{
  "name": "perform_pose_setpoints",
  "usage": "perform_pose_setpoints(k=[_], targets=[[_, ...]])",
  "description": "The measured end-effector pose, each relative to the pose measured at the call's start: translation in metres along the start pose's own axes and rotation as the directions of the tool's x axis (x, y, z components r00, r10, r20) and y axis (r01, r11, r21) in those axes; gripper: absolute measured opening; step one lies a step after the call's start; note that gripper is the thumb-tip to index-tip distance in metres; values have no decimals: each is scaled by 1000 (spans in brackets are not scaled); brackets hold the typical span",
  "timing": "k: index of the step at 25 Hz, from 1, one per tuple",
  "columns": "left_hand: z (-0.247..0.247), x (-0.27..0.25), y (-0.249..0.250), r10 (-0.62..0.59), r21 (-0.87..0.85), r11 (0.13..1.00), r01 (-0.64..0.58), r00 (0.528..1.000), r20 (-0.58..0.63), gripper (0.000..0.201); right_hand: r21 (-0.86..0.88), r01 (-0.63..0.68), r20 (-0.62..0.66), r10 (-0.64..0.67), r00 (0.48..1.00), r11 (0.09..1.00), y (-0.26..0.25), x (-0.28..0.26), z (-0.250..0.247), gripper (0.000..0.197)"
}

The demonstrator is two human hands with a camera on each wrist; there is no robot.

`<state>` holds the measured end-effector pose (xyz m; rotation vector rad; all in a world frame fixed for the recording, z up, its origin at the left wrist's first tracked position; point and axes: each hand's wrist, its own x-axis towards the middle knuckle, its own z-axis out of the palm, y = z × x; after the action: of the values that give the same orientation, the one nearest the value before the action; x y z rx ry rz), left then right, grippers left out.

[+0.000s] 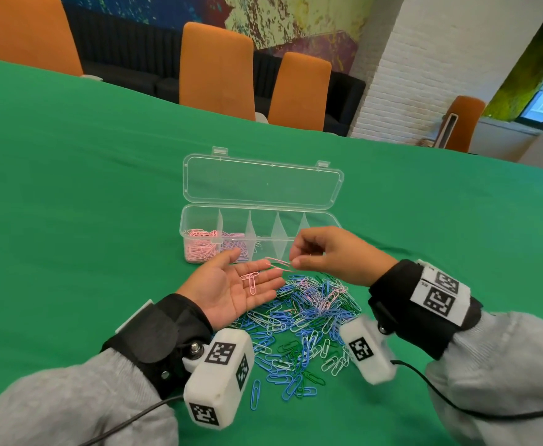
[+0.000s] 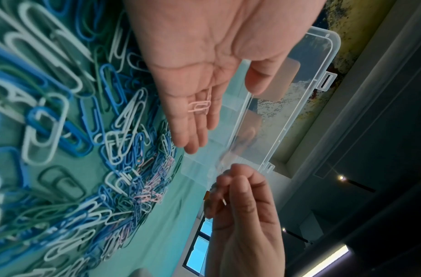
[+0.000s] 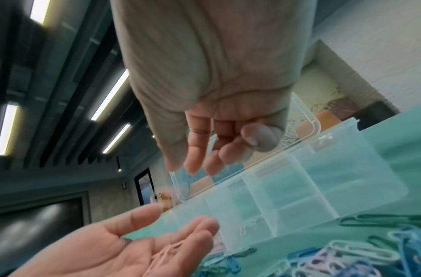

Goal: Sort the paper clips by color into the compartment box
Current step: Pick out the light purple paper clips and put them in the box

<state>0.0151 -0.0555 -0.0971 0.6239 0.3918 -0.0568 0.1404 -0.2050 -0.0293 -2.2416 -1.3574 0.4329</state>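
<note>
We hold our left hand [image 1: 231, 289] palm up, with the fingers straight and relaxed and the thumb pointing away from us. Our right hand [image 1: 328, 255] is just beside it, a little higher, with the back turned upward. Its thumb and forefinger are pressed together in a pinch and the other fingers [image 3: 197, 150] are loosely bent. Both wrists wear black straps with white camera units, and grey sleeves cover both forearms.
</note>
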Motion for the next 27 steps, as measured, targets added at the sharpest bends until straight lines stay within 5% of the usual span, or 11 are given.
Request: perform_pose_setpoints(k=[2, 7, 13, 27], targets=[[0, 0, 0, -3, -52, 999, 4, 1000, 12, 52, -44, -21, -18, 20, 1000, 999, 5, 3, -5, 17], [-1, 0, 1, 27, -173, 985, -22, 999, 24, 46, -511, -131, 221, 277, 935, 850, 43, -11, -1, 19], [-3, -2, 2, 93, -226, 968, -106, 993, -68, 35, -492, -143, 177, 260, 949, 859, 57, -17, 1, 32], [-1, -1, -2, 27, -127, 992, -29, 1000, -14, 45, -373, -113, 140, 177, 974, 921, 46, -23, -1, 32]])
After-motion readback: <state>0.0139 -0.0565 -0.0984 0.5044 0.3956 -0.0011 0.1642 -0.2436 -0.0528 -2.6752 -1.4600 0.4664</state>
